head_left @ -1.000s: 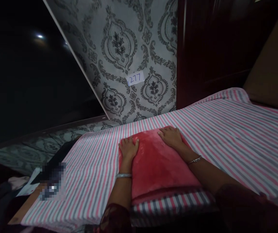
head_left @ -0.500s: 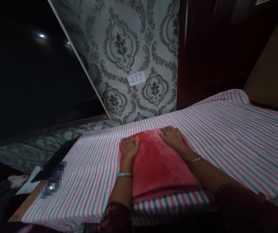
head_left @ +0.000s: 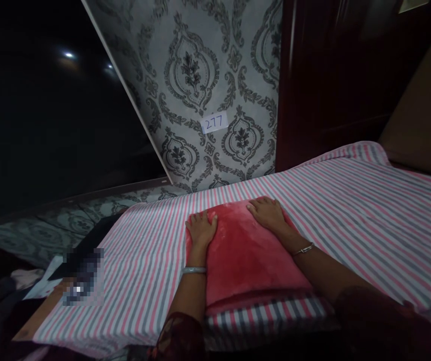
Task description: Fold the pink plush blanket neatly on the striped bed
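Observation:
A folded red plush cloth [head_left: 253,255], whose exact kind I cannot tell, lies flat in front of me on a striped sheet [head_left: 140,271]. My left hand [head_left: 202,229] rests palm down on its far left corner, fingers spread, a pale bangle at the wrist. On the far right corner lies my right hand [head_left: 268,213], also flat with fingers stretched out; a silver bracelet circles that wrist. Both hands touch the plush from above without gripping it. The cloth's near edge shows a darker fold.
Behind the sheet stands a wall with grey patterned paper and a label [head_left: 214,122] reading 277. A large dark screen [head_left: 49,120] is at the left, a dark red wooden panel [head_left: 324,90] at the right. A blurred-out patch covers something on the sheet's left edge.
Both hands stay flat on the red cloth in the same places. Only the camera view has shifted very slightly.

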{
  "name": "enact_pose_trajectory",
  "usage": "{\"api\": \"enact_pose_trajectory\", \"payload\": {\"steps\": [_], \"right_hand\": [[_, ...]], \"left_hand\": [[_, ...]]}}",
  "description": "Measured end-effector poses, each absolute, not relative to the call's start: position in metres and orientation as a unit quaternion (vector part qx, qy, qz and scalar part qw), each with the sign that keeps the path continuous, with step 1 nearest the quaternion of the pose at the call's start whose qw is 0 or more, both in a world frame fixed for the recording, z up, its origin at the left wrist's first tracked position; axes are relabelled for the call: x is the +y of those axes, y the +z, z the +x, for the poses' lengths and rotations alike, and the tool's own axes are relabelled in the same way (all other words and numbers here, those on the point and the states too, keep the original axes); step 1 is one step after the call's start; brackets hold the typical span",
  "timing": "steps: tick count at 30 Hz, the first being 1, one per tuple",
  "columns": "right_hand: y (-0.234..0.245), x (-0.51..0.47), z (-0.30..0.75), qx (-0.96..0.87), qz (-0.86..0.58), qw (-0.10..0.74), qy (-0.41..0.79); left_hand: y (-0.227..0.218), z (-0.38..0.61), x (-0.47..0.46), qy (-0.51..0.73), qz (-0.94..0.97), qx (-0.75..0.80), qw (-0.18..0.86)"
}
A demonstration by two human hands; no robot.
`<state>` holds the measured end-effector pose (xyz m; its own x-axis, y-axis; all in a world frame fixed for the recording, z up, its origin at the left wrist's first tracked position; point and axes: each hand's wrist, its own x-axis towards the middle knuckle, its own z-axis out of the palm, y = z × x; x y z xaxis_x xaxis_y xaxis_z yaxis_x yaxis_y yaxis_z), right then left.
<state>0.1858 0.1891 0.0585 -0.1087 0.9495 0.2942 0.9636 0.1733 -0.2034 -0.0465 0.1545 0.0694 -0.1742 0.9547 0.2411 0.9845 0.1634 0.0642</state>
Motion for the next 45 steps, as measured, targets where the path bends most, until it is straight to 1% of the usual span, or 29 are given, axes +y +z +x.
{"api": "enact_pose_trajectory", "payload": {"steps": [15, 19, 21, 24, 26, 28, 31, 34, 45], "right_hand": [[0.059, 0.189, 0.185, -0.747, -0.644, 0.166, -0.017], [0.074, 0.185, 0.186, -0.748, -0.648, 0.144, 0.01], [0.084, 0.179, 0.184, -0.749, -0.646, 0.147, 0.011], [0.089, 0.157, 0.177, -0.775, -0.611, 0.163, -0.003], [0.084, 0.138, 0.17, -0.804, -0.57, 0.168, -0.007], [0.073, 0.12, 0.163, -0.82, -0.546, 0.17, -0.007], [0.056, 0.106, 0.157, -0.817, -0.55, 0.172, -0.013], [0.047, 0.103, 0.155, -0.81, -0.559, 0.175, -0.026], [0.036, 0.106, 0.154, -0.808, -0.558, 0.184, -0.05]], "left_hand": [[0.073, -0.045, 0.152, -0.117, -0.637, -0.76, 0.06], [0.094, -0.044, 0.147, -0.104, -0.629, -0.77, 0.007], [0.108, -0.041, 0.139, -0.098, -0.631, -0.769, -0.016], [0.119, -0.03, 0.115, -0.104, -0.677, -0.729, 0.013], [0.113, -0.019, 0.095, -0.104, -0.716, -0.689, 0.039], [0.099, -0.009, 0.078, -0.094, -0.735, -0.671, 0.041], [0.074, 0.0, 0.066, -0.077, -0.732, -0.676, 0.034], [0.058, 0.002, 0.066, -0.073, -0.727, -0.681, 0.047], [0.05, 0.001, 0.069, -0.07, -0.733, -0.675, 0.058]]}}
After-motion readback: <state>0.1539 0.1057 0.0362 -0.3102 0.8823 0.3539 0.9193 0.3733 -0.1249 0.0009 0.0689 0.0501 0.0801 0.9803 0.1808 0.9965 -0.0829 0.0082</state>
